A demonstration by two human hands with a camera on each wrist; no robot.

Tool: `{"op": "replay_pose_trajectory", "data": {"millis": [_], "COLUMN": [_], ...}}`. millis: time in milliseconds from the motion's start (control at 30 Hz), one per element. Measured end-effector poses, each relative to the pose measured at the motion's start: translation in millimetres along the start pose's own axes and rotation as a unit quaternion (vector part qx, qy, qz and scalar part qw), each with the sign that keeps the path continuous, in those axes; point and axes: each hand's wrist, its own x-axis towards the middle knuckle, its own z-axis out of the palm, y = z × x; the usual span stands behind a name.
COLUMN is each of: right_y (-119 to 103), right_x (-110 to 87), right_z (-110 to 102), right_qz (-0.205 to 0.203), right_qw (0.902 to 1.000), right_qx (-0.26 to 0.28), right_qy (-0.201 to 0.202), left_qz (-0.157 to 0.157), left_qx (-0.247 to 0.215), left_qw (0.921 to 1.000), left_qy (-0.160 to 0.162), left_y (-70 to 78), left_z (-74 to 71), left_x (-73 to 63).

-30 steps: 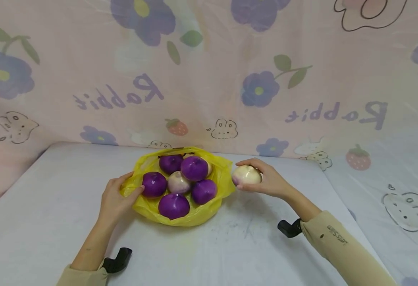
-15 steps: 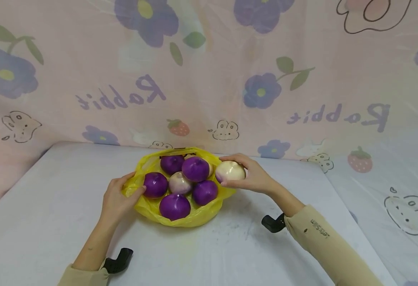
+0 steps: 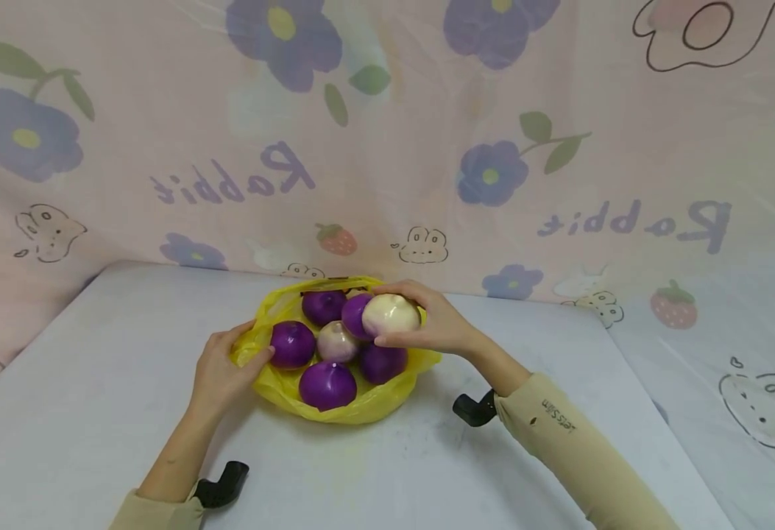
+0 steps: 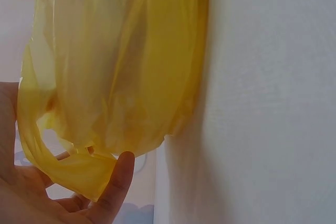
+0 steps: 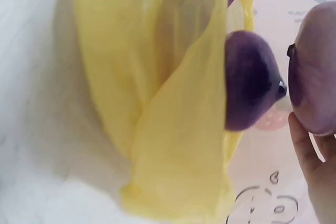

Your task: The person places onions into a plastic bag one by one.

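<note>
A yellow plastic bag stands wide open on the table, with several glossy purple onions and a pale onion inside. At its left rim my left hand grips the plastic; the left wrist view shows a loop of the bag between thumb and fingers. My right hand holds another pale, purple-tinged onion above the right part of the opening, where it overlaps a purple onion. In the right wrist view this held onion is beyond the bag's rim, apart from a purple onion.
The white table carries the bag near its back edge. Behind it hangs a pink patterned cloth with flowers and rabbits. Black wrist-worn pieces show at the left cuff and the right cuff.
My right hand has carried the pale onion leftward, from beside the bag to over its opening. The left hand keeps its grip on the rim. The view has shifted slightly.
</note>
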Motion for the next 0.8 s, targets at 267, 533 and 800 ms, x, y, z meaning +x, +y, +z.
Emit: {"op": "replay_pose_trajectory", "data": {"millis": [267,533,800], "right_y": [-9.6,-12.6,-21.3], "right_x": [19.6,32.7,41.6], "right_z": [17.2,35.4,45.1], "right_qz": [-0.056,-0.081,-0.061], "right_qw": [0.998,0.9954,0.9954], "right_qx": [0.006,0.008,-0.043], "right_qy": [-0.027,-0.05,-0.06], "left_qz": [-0.009,-0.01,-0.022], "left_qx": [0.003,0.0,-0.009], "left_qw": [1.0,0.9999,0.9995], "left_qy": [-0.003,-0.012,-0.021], "left_y": [2.9,5.7,8.5], "left_z": [0.9,-2.3,-3.4], "left_x": [1.9,0.9,-0.1]}}
